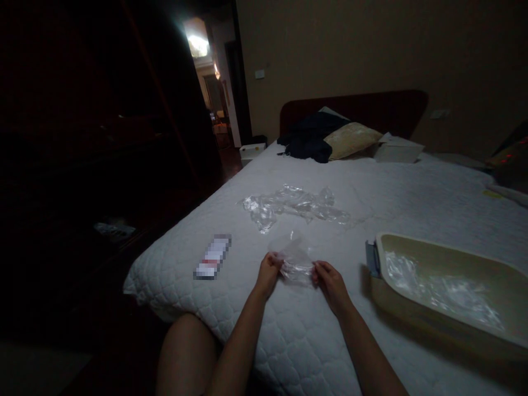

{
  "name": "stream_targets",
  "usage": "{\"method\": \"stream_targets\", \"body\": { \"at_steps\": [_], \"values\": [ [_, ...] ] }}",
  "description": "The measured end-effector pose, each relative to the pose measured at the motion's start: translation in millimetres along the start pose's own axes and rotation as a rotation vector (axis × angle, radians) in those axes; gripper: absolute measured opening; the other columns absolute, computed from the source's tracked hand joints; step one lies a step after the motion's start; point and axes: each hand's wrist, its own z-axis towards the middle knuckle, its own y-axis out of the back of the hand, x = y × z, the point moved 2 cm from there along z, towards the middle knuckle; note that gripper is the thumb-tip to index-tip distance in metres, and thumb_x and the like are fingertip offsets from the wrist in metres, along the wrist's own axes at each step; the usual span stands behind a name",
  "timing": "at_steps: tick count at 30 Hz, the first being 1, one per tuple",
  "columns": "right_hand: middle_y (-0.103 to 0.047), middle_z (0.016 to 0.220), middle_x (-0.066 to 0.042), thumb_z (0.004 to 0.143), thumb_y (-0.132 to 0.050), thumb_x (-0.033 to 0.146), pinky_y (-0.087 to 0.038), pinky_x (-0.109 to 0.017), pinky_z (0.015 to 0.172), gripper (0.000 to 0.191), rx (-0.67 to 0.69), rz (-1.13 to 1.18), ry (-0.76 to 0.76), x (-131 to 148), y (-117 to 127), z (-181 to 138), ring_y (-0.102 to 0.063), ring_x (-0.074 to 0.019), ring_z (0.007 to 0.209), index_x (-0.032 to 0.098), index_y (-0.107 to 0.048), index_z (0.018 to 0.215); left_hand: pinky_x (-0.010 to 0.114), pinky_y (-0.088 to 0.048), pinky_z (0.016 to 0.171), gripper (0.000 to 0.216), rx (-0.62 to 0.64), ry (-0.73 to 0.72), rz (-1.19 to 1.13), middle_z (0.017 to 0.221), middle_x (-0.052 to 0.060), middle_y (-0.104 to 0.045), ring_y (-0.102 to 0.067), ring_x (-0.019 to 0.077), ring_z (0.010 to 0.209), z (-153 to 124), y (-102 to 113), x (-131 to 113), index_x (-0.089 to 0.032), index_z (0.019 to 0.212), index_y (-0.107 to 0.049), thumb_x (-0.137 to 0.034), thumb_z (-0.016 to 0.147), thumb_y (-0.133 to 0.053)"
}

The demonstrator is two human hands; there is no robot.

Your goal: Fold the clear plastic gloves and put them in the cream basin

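Observation:
Between my two hands a clear plastic bag (296, 258) is stretched out just above the white quilted bed. My left hand (270, 270) pinches its left edge, and my right hand (329, 279) pinches the right edge. Beyond the hands, a loose spread of crumpled clear plastic bags (295, 202) lies on the bed. To the right stands a cream plastic tub (439, 248) with a grey handle clip, and more clear plastic (457, 294) lies inside it.
A blurred-out phone-like rectangle (213, 257) lies left of my hands. Dark clothing (307, 135), a tan pillow (355, 140) and a white box (398, 149) rest near the headboard (388, 107). The bed's left edge (165, 242) drops to a dark floor. My bare knee is at the bottom.

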Motion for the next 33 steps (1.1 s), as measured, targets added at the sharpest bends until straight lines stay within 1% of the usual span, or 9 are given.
{"method": "stream_targets", "body": {
  "at_steps": [4, 7, 10, 13, 17, 20, 25, 29, 33],
  "values": [
    [-0.057, 0.062, 0.002, 0.067, -0.068, 0.037, -0.039, -0.021, 0.047, 0.024, -0.017, 0.025, -0.006, -1, 2, 1, -0.049, -0.0088, 0.053, 0.018, -0.061, 0.080, 0.022, -0.043, 0.052, 0.029, -0.004, -0.006, -0.022, 0.067, 0.000, -0.058, -0.053, 0.0109, 0.056, -2, 3, -2, -0.014, 0.078, -0.058, -0.031, 0.058, -0.070],
    [-0.058, 0.063, 0.002, 0.067, -0.068, 0.037, -0.040, -0.021, 0.048, 0.024, -0.033, 0.035, -0.015, -2, 2, 3, -0.051, -0.0091, 0.055, 0.019, -0.062, 0.081, 0.023, -0.044, 0.052, 0.032, -0.009, 0.016, -0.125, 0.066, 0.000, -0.058, -0.055, 0.0121, 0.058, -2, 5, -3, -0.014, 0.080, -0.058, -0.036, 0.060, -0.069],
    [-0.060, 0.064, 0.001, 0.065, -0.069, 0.037, -0.041, -0.020, 0.048, 0.024, -0.043, 0.047, -0.027, -2, 2, 3, -0.051, -0.0090, 0.055, 0.019, -0.061, 0.079, 0.028, -0.047, 0.056, 0.032, 0.006, 0.099, -0.294, 0.067, 0.003, -0.061, -0.058, 0.0152, 0.060, 1, 6, -4, -0.013, 0.083, -0.059, -0.042, 0.071, -0.058],
    [-0.060, 0.063, 0.001, 0.064, -0.070, 0.037, -0.042, -0.020, 0.047, 0.024, -0.060, 0.059, -0.035, 0, 1, 3, -0.052, -0.0090, 0.055, 0.019, -0.061, 0.078, 0.034, -0.048, 0.064, 0.031, 0.024, 0.158, -0.475, 0.066, 0.005, -0.062, -0.061, 0.0182, 0.062, 2, 7, -9, -0.013, 0.075, -0.057, -0.043, 0.078, -0.047],
    [-0.060, 0.062, 0.002, 0.063, -0.071, 0.034, -0.043, -0.019, 0.047, 0.023, -0.110, 0.091, -0.042, 4, -1, -1, -0.053, -0.0094, 0.055, 0.020, -0.062, 0.079, 0.037, -0.048, 0.068, 0.043, 0.039, 0.167, -0.591, 0.080, 0.011, -0.065, -0.063, 0.0237, 0.077, -1, 10, -15, -0.013, 0.078, -0.057, -0.053, 0.080, -0.039],
    [-0.062, 0.063, 0.001, 0.061, -0.070, 0.029, -0.045, -0.020, 0.048, 0.015, -0.126, 0.159, -0.052, 5, 0, -2, -0.056, -0.0110, 0.057, 0.020, -0.062, 0.070, 0.039, -0.047, 0.071, 0.052, 0.067, 0.148, -0.616, 0.082, 0.014, -0.065, -0.062, 0.0269, 0.081, -2, 11, -18, -0.012, 0.080, -0.058, -0.060, 0.077, -0.039],
    [-0.067, 0.065, -0.002, 0.059, -0.062, 0.023, -0.051, -0.028, 0.057, 0.006, -0.169, 0.346, -0.100, 6, 7, -1, -0.062, -0.0171, 0.064, 0.019, -0.058, 0.059, 0.042, -0.045, 0.074, 0.058, 0.108, 0.147, -0.681, 0.076, 0.014, -0.065, -0.062, 0.0270, 0.076, -1, 13, -19, -0.009, 0.083, -0.061, -0.061, 0.077, -0.036],
    [-0.068, 0.074, -0.007, 0.059, -0.054, 0.021, -0.052, -0.034, 0.067, 0.004, -0.098, 0.534, -0.119, 12, 13, -2, -0.064, -0.0224, 0.078, 0.018, -0.056, 0.058, 0.041, -0.046, 0.071, 0.064, 0.094, 0.160, -0.684, 0.075, 0.016, -0.065, -0.063, 0.0266, 0.073, -2, 17, -19, -0.008, 0.080, -0.062, -0.065, 0.076, -0.033],
    [-0.067, 0.071, -0.004, 0.058, -0.051, 0.019, -0.052, -0.029, 0.057, 0.006, 0.023, 0.595, -0.164, 17, 20, -4, -0.062, -0.0165, 0.063, 0.019, -0.055, 0.062, 0.039, -0.045, 0.073, 0.064, 0.231, 0.170, -0.635, 0.080, 0.018, -0.066, -0.063, 0.0279, 0.078, -6, 17, -21, -0.008, 0.085, -0.061, -0.063, 0.078, -0.031]
  ]
}}
